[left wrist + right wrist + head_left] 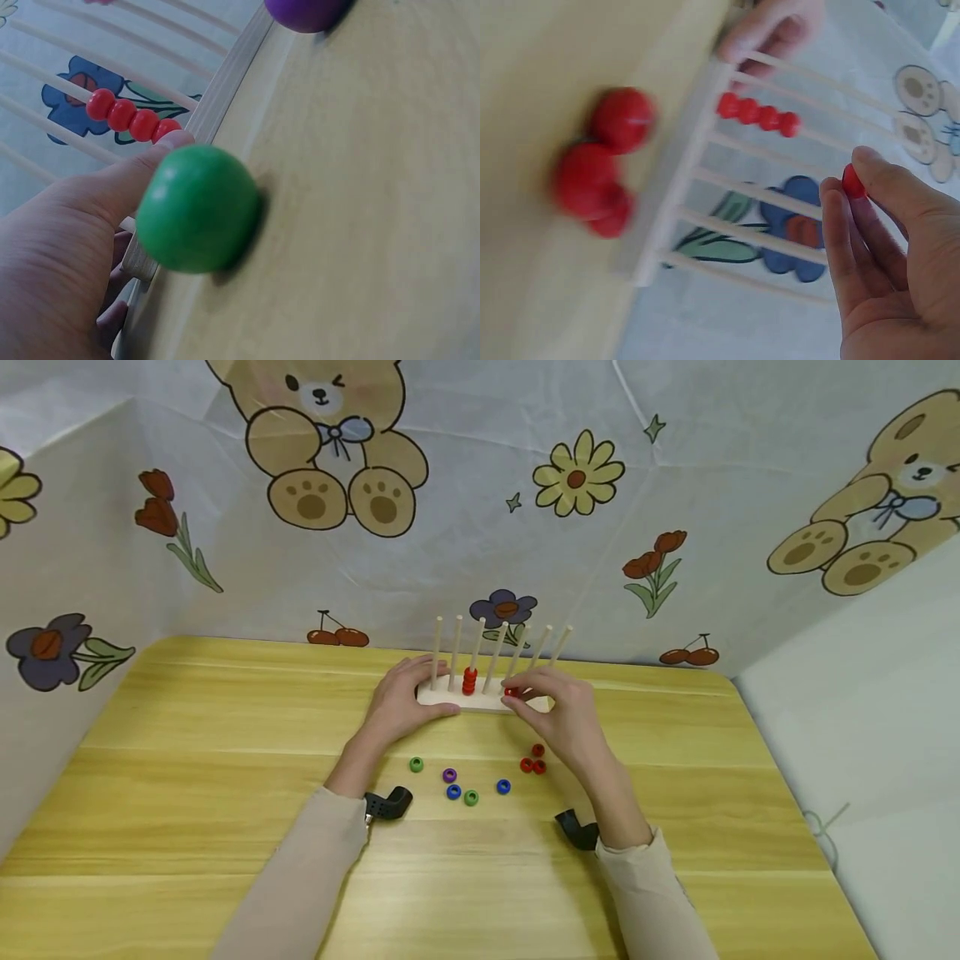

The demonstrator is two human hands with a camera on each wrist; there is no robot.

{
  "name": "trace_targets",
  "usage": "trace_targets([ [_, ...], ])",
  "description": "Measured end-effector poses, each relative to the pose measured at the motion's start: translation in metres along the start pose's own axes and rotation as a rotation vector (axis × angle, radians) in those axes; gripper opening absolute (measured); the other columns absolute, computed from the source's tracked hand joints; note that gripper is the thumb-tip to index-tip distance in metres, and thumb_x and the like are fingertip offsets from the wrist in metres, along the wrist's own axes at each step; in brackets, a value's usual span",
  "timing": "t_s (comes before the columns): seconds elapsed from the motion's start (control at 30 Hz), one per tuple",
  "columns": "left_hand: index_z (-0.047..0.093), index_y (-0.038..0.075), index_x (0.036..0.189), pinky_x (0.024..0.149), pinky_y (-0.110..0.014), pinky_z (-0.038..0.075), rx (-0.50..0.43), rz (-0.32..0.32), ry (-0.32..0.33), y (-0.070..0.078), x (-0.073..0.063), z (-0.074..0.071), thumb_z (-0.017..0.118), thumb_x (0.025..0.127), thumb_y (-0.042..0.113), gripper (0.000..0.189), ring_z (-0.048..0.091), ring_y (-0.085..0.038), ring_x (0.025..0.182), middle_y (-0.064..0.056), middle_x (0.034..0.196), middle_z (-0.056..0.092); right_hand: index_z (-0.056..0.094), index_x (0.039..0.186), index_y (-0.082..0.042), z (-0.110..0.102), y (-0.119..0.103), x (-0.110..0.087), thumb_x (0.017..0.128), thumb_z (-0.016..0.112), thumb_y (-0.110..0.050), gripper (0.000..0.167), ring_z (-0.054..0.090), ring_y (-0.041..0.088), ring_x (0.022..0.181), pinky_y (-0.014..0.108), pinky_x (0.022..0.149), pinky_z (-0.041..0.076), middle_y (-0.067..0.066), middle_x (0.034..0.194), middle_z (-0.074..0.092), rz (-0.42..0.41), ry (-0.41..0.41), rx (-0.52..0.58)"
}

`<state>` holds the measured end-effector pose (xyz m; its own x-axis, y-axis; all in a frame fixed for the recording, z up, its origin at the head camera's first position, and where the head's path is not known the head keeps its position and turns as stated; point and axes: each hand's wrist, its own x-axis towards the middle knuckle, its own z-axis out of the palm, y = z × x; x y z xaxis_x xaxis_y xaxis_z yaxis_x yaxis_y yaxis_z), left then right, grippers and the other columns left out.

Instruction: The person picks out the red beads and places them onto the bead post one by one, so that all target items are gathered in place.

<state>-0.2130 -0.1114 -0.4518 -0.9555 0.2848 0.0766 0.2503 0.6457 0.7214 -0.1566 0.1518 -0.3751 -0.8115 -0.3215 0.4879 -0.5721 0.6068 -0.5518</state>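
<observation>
My left hand point(399, 697) grips the left end of a wooden peg stand point(486, 702), thumb along the front edge and fingers behind. Several upright pegs rise from its base. A stack of red beads point(469, 682) sits low on the third peg from the left. Between thumb and fingertips, my right hand point(568, 710) pinches a single red bead point(853, 182). In the right wrist view that bead is held up beside the pegs, apart from the stack. A green bead point(199, 208) lies close to my left thumb in the left wrist view.
Three loose red beads point(538, 767) lie in front of the stand's right side. Nearer the middle are a purple bead point(449, 775), two blue beads point(453, 792) and another green bead point(471, 797). A patterned cloth point(480, 502) hangs behind the wooden table point(225, 760).
</observation>
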Motion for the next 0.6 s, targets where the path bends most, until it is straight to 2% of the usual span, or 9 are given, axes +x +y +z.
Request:
trace_targets([
  [0.1,0.067,0.017,0.143,0.136,-0.044,0.016,0.0,0.004,-0.003,-0.001,0.0,0.0,0.091,0.08,0.049,0.074,0.036,-0.026,0.157,-0.005,0.162,0.051,0.081,0.109,-0.006,-0.003,-0.01,0.013,0.089,0.085,-0.008,0.02,0.077,0.02,0.087,0.037,0.078,0.067,0.006,0.102,0.08,-0.048,0.079,0.018],
  [0.27,0.069,0.017,0.141,0.136,-0.042,0.017,0.003,0.039,0.013,-0.004,0.001,0.0,0.091,0.08,0.049,0.072,0.039,-0.025,0.155,-0.005,0.158,0.056,0.08,0.111,-0.006,-0.006,-0.032,0.042,0.089,0.085,-0.008,0.023,0.078,0.02,0.088,0.031,0.082,0.066,0.007,0.103,0.081,-0.136,0.266,0.046],
  [0.37,0.069,0.017,0.14,0.136,-0.041,0.018,0.013,0.066,0.025,-0.006,0.003,0.002,0.091,0.08,0.049,0.071,0.041,-0.024,0.154,-0.006,0.156,0.058,0.08,0.111,-0.005,-0.002,-0.043,0.058,0.09,0.084,-0.01,0.022,0.078,0.021,0.088,0.031,0.083,0.065,0.009,0.104,0.081,-0.153,0.358,0.061],
  [0.47,0.069,0.017,0.139,0.136,-0.04,0.018,0.007,0.079,0.033,-0.008,0.004,0.003,0.091,0.08,0.05,0.072,0.041,-0.024,0.154,-0.006,0.156,0.058,0.08,0.111,-0.003,0.005,-0.048,0.07,0.092,0.082,-0.012,0.021,0.078,0.022,0.087,0.033,0.083,0.065,0.01,0.103,0.081,-0.137,0.397,0.032],
  [0.6,0.069,0.017,0.139,0.136,-0.041,0.018,-0.006,0.07,0.028,-0.009,0.003,0.003,0.091,0.079,0.05,0.071,0.041,-0.023,0.154,-0.004,0.156,0.058,0.08,0.11,-0.003,0.015,-0.047,0.075,0.091,0.082,-0.009,0.02,0.077,0.024,0.083,0.04,0.077,0.064,0.011,0.099,0.081,-0.122,0.396,-0.042],
])
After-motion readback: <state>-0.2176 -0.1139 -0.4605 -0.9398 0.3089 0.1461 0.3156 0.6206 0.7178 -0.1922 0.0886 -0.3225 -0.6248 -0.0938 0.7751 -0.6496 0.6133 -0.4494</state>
